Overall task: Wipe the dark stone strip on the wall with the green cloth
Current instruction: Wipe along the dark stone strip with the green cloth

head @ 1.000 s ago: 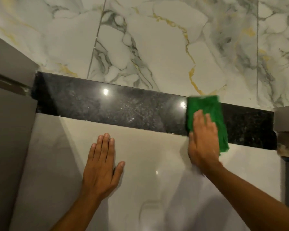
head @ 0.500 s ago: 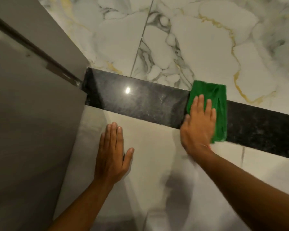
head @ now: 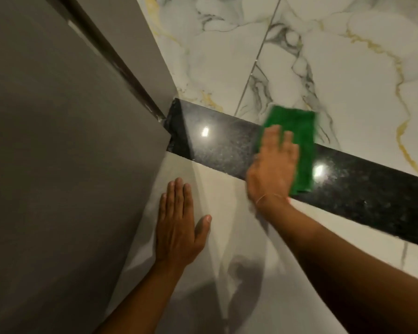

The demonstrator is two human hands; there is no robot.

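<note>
Below the dark stone strip (head: 222, 145) the left hand (head: 179, 225) lies flat on the pale wall (head: 227, 208), holding nothing. On the strip the blurry right hand (head: 273, 165) seems to press the green cloth (head: 299, 145) with straight fingers. The cloth looks soft and light, so push it with the whole palm

One head cam, wide-angle, close up on the wall, facing forward and down. Frame is rolled: the dark stone strip (head: 227, 145) runs diagonally from mid-left down to the right edge. Grey panel (head: 58, 165) fills the left, marble tiles (head: 348, 68) top right. Left hand (head: 176, 227) and right hand (head: 273, 169) reach in from the bottom edge.
</note>
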